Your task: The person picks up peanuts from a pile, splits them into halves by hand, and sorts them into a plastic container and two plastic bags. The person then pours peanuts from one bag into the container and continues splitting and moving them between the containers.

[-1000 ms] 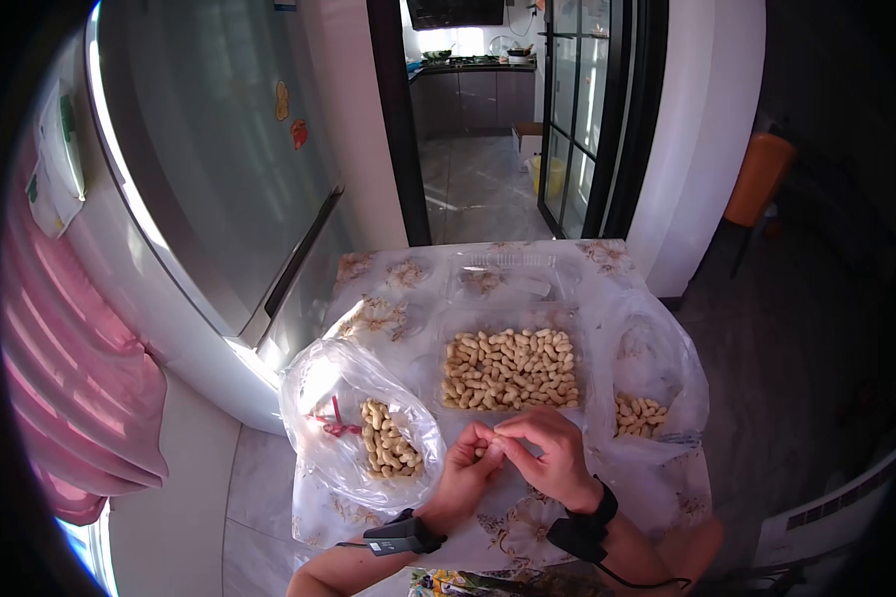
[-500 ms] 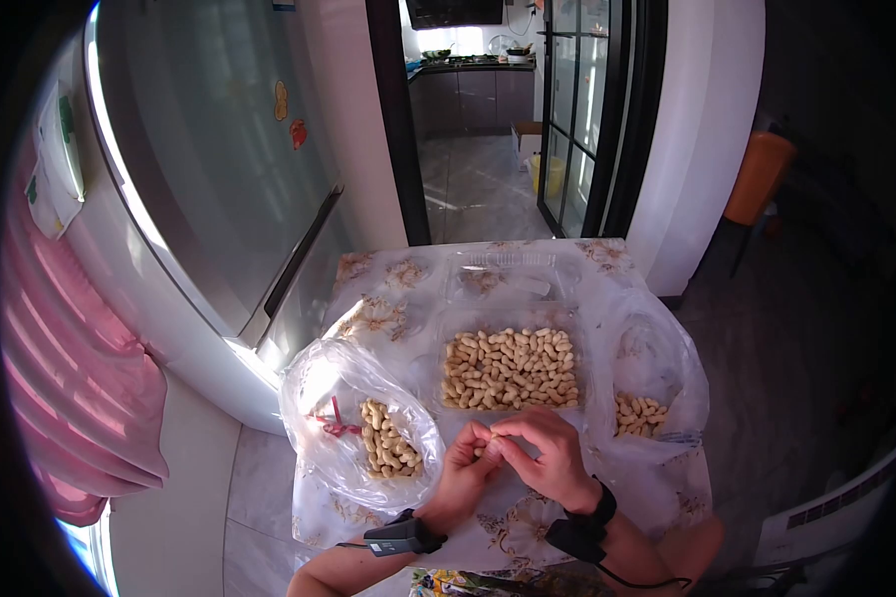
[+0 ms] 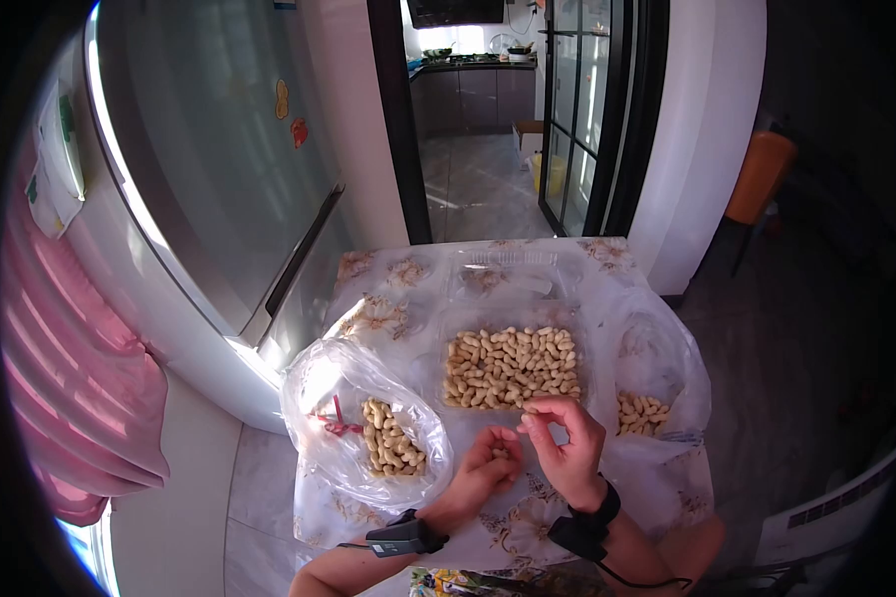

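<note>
Unshelled peanuts fill much of a clear plastic container (image 3: 509, 312) in the middle of the table. My right hand (image 3: 571, 440) is at its near edge, thumb and forefinger pinched together; what sits between the tips is too small to make out. Just left of it and lower, my left hand (image 3: 483, 472) is curled closed, with a pale peanut (image 3: 500, 454) showing among its fingers. A clear plastic bag (image 3: 319, 463) with more peanuts (image 3: 392, 440) and a red tie lies open beside my left hand. Another clear bag (image 3: 652, 343) on the right holds several peanuts (image 3: 642, 413).
The container's clear lid (image 3: 508, 277) lies folded back behind it. A flowered cloth covers the table (image 3: 373, 313). A fridge (image 3: 219, 179) stands close on the left, a doorway with a glass door (image 3: 575, 129) ahead, and an orange chair (image 3: 762, 177) to the right.
My hands, joined at the fingertips before, have parted. The right hand has moved up and right toward the container; the left hand has turned and curled inward, slightly to the right.
</note>
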`<state>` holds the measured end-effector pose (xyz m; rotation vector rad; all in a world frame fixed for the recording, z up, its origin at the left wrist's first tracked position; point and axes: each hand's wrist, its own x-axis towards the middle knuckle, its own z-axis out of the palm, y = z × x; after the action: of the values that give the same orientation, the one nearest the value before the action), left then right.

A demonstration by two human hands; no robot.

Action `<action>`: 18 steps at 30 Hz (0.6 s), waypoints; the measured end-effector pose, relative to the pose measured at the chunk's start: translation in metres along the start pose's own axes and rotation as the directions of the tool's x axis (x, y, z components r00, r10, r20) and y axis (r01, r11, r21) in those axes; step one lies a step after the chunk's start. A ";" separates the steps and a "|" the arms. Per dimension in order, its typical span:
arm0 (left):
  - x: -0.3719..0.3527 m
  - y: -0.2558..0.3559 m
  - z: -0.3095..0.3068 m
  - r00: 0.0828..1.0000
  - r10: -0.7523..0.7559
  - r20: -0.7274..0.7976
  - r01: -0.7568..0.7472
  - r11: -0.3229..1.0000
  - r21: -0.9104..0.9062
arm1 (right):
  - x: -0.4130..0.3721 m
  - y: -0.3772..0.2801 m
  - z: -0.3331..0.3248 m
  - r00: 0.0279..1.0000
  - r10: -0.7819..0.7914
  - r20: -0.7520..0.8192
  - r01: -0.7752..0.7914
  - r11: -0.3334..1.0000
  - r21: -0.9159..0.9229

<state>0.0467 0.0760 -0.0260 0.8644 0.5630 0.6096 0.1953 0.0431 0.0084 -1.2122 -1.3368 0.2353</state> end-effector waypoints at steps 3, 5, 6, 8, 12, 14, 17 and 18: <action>0.003 -0.007 -0.004 1.000 0.016 0.026 -0.018 0.998 0.059 | 0.000 -0.003 0.001 0.999 -0.030 0.018 0.031 0.998 -0.051; 0.004 -0.008 -0.005 0.999 0.024 0.028 -0.026 0.997 0.074 | 0.002 -0.004 0.002 0.997 -0.069 0.027 0.071 0.995 -0.072; 0.005 -0.008 -0.005 0.999 0.034 0.039 -0.037 0.996 0.076 | 0.002 -0.004 0.002 0.995 -0.092 0.032 0.095 0.992 -0.083; 0.004 -0.009 -0.004 0.998 0.043 0.049 -0.047 0.996 0.078 | 0.003 -0.005 0.003 0.993 -0.115 0.037 0.118 0.988 -0.095; 0.002 -0.004 0.001 0.996 0.074 0.053 -0.079 0.992 0.094 | 0.004 -0.005 0.005 0.993 -0.120 0.015 0.121 0.987 -0.103; 0.002 -0.003 0.002 0.997 0.053 0.055 -0.059 0.991 0.117 | 0.004 -0.006 0.005 0.994 -0.105 0.015 0.106 0.990 -0.095; 0.002 -0.003 0.001 0.997 0.049 0.053 -0.053 0.995 0.090 | 0.006 -0.009 0.004 0.993 -0.110 0.051 0.114 0.989 -0.090; 0.001 -0.002 0.001 0.998 0.033 0.046 -0.037 0.995 0.092 | 0.007 -0.011 0.004 0.991 -0.120 0.064 0.125 0.988 -0.088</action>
<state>0.0492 0.0751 -0.0276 0.9745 0.5403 0.5988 0.1891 0.0453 0.0198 -1.2023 -1.4811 0.1234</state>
